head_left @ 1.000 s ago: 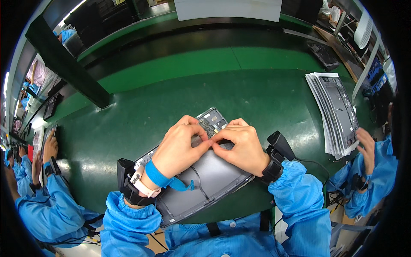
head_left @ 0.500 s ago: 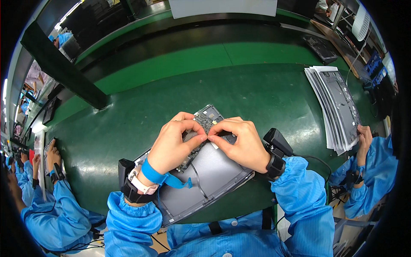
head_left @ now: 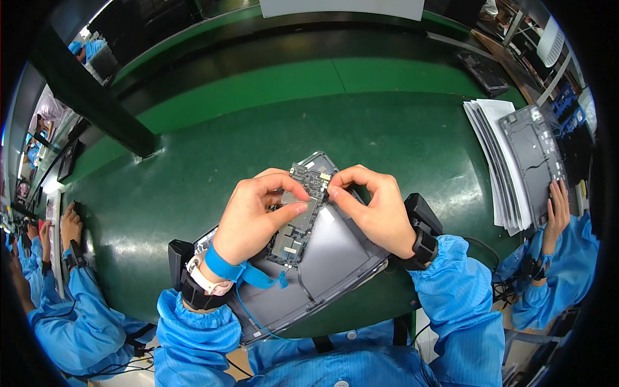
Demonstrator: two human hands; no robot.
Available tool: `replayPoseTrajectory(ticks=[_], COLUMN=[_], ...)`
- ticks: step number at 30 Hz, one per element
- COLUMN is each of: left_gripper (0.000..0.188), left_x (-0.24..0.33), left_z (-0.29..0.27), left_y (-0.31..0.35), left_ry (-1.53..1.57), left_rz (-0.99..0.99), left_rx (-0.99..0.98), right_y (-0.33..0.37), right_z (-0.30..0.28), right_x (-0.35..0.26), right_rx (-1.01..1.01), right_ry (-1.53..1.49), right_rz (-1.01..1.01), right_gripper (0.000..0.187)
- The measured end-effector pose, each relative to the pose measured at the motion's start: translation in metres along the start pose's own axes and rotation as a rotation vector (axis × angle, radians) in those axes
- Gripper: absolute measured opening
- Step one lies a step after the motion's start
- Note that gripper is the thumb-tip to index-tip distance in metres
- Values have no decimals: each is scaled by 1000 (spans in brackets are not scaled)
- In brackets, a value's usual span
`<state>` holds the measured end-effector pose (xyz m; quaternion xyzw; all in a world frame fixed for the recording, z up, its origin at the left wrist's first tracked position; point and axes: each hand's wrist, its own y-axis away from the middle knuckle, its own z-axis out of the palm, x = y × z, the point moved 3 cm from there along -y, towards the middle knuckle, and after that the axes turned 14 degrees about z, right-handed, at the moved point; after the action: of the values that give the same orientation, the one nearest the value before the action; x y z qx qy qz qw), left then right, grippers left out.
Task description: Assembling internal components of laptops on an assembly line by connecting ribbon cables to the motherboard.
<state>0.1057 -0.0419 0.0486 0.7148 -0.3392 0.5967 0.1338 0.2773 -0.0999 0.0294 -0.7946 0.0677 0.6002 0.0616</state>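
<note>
A long dark circuit board [head_left: 300,231] is tilted above a grey laptop casing [head_left: 335,248], which lies slantwise on the green table. My left hand [head_left: 261,209] curls round the board's left side, thumb and forefinger pressing on its face; its other fingers are partly hidden. At the board's upper right edge, my right hand [head_left: 374,206] is closed, thumb and forefinger pinched together there. Any tiny part between those right fingertips is too small to make out. A thin black cable [head_left: 304,284] runs along the casing below the board. A blue strap [head_left: 258,276] hangs from my left wrist.
On the right, a co-worker's hand [head_left: 556,209] touches another grey casing [head_left: 532,155] beside a stack of white sheets [head_left: 493,164]. A dark post [head_left: 97,97] stands at the left. Another co-worker's hand [head_left: 71,226] is at the left table edge. A dark device [head_left: 482,73] lies far right.
My fingertips, together before, have parted; the right hand shifted to the board's upper right edge. More of the board's face shows. The co-worker's casing at right has moved away from the sheets.
</note>
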Motion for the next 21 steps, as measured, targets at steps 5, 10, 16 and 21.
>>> replayPoseTrajectory(ticks=[5,10,16,21], left_gripper=[13,16,48,58], left_x=[-1,-2,8,5], left_z=[0,2,6,5], left_y=[1,1,2,3], left_ry=[5,-64,94,168], left_rz=[31,72,38,-40], left_rx=[3,-8,109,59], right_y=[-1,-1,-1,1], right_z=[1,0,-1,-2], right_x=[2,4,4,5], right_rx=[7,12,27,33], right_ry=[-44,-26,-19,-44], right_rz=[17,8,9,59], right_gripper=[12,13,13,14])
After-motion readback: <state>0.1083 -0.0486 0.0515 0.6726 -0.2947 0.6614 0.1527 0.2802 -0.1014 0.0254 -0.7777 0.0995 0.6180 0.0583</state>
